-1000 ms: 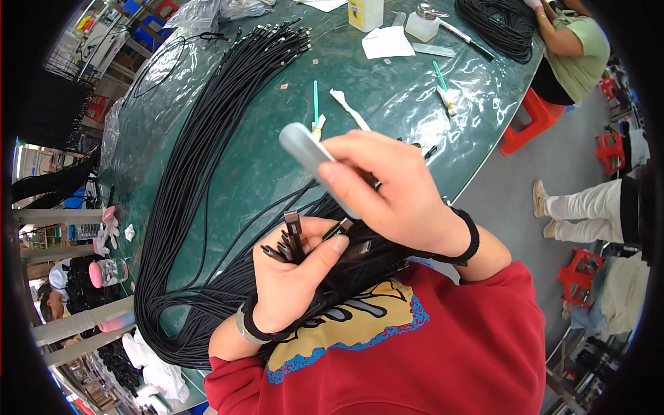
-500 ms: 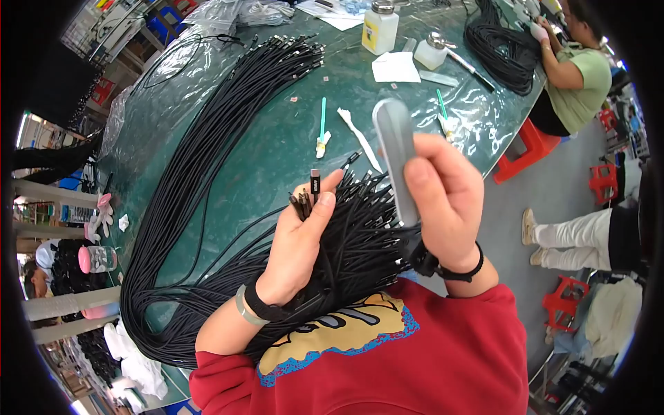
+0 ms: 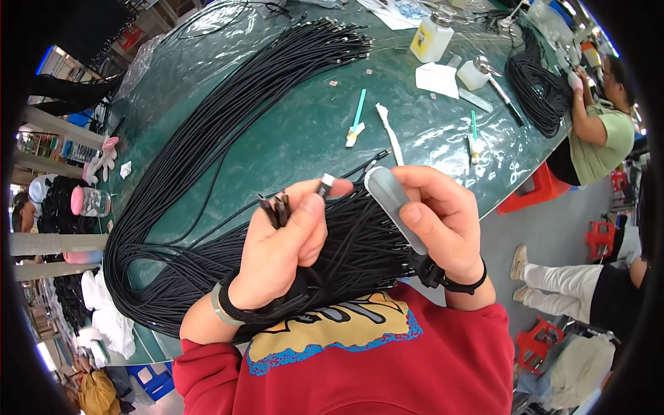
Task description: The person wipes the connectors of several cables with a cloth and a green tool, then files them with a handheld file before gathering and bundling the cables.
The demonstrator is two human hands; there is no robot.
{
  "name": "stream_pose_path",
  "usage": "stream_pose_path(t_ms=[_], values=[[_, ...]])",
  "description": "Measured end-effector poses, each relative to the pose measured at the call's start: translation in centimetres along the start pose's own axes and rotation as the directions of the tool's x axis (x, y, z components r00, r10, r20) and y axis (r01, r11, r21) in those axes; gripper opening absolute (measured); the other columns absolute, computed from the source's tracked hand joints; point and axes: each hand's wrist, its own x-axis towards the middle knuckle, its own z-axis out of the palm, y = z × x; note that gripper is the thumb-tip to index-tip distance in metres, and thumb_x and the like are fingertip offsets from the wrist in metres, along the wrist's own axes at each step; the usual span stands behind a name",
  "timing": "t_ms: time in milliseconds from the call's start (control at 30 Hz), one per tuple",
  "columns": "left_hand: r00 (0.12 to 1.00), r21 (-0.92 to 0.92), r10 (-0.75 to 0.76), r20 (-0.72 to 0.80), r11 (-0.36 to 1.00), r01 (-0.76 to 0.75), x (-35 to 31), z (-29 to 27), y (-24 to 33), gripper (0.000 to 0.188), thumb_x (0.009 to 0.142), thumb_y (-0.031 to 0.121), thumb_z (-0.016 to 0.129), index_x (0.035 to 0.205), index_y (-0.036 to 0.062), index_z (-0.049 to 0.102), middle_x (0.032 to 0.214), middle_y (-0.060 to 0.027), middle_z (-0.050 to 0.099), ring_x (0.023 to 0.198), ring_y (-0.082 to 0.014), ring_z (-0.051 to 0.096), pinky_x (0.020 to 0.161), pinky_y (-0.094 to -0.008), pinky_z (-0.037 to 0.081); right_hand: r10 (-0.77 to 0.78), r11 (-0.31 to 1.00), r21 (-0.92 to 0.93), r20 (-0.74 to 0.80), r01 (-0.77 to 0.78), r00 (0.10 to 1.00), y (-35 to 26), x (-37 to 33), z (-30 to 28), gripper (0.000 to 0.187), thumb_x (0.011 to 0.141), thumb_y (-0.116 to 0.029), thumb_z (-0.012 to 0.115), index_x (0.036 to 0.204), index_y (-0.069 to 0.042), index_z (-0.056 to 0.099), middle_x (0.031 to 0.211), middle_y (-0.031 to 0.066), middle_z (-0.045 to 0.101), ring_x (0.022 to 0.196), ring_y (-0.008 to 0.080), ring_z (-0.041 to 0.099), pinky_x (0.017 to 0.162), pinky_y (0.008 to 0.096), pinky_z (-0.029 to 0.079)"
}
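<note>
Connector (image 3: 324, 185), pinched in my left grip (image 3: 280, 238), presumably keeping its tip exposed, stands near the grey strip (image 3: 389, 194) my right grip (image 3: 443, 218) grasps.

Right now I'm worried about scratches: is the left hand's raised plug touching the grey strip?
Apart: the head view shows a gap between the raised plug in the left hand and the grey strip.

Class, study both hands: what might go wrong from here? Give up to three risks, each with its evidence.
1. The left hand bunches several connectors, so one might slip out or get mixed up.
2. The flat strip in the right hand is close to the left hand and could knock it.
3. Black cables cross one another beneath the hands, so pulling one may snag others.
</note>
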Motion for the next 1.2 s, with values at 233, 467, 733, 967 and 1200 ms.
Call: stream_pose_path(t_ms=[233,467,733,967,1200], values=[[0.996,0.199,0.090,-0.005,0.976,-0.087,-1.8,-0.2,-0.6,0.024,0.088,0.014,0.045,0.096,-0.0052,0.055,0.052,0.0059,0.037,0.045,-0.0013,0.028,0.041,-0.0176,0.021,0.097,0.991,0.097,-0.056,-0.091,0.994,0.2,0.3,1.6,0.025,0.083,-0.005,0.051,0.107,0.001,0.050,0.062,-0.0051,0.041,0.056,0.0020,0.036,0.051,0.0171,0.032],[1.000,0.202,0.023,-0.003,0.979,-0.022,-2.1,-0.3,-0.5,0.021,0.088,0.013,0.046,0.094,-0.0034,0.058,0.054,0.0069,0.040,0.047,-0.0004,0.029,0.042,-0.0176,0.022,-0.039,0.998,-0.055,0.051,0.041,0.998,0.5,0.1,2.1,0.030,0.082,-0.005,0.049,0.111,0.004,0.048,0.066,-0.0024,0.042,0.059,0.0030,0.039,0.052,0.0171,0.030],[0.997,0.406,0.077,0.027,0.910,-0.081,-2.1,-0.5,-0.9,0.018,0.086,0.011,0.049,0.092,-0.0021,0.060,0.057,0.0060,0.046,0.049,-0.0019,0.035,0.044,-0.0189,0.027,-0.051,0.957,-0.278,0.129,0.086,0.990,-0.2,1.2,2.9,0.030,0.080,-0.002,0.049,0.110,0.002,0.049,0.058,-0.0051,0.036,0.049,0.0016,0.031,0.043,0.0189,0.025],[0.999,0.403,0.031,0.012,0.915,-0.034,-2.3,-0.1,-0.9,0.017,0.084,0.010,0.051,0.093,-0.0017,0.060,0.060,0.0027,0.050,0.052,-0.0039,0.038,0.048,-0.0201,0.031,-0.106,0.992,-0.070,-0.061,0.102,0.992,0.7,2.6,3.6,0.028,0.080,-0.001,0.049,0.108,0.001,0.051,0.054,-0.0054,0.036,0.045,0.0017,0.030,0.040,0.0188,0.023],[0.984,0.461,0.169,0.051,0.870,-0.173,-2.2,0.1,-1.9,0.021,0.084,0.010,0.049,0.090,-0.0086,0.055,0.052,0.0022,0.041,0.044,-0.0040,0.030,0.041,-0.0205,0.021,-0.094,0.957,-0.268,0.062,0.107,0.994,0.7,1.9,3.8,0.027,0.082,-0.003,0.049,0.109,0.001,0.050,0.054,-0.0052,0.038,0.046,0.0009,0.034,0.041,0.0182,0.026]])
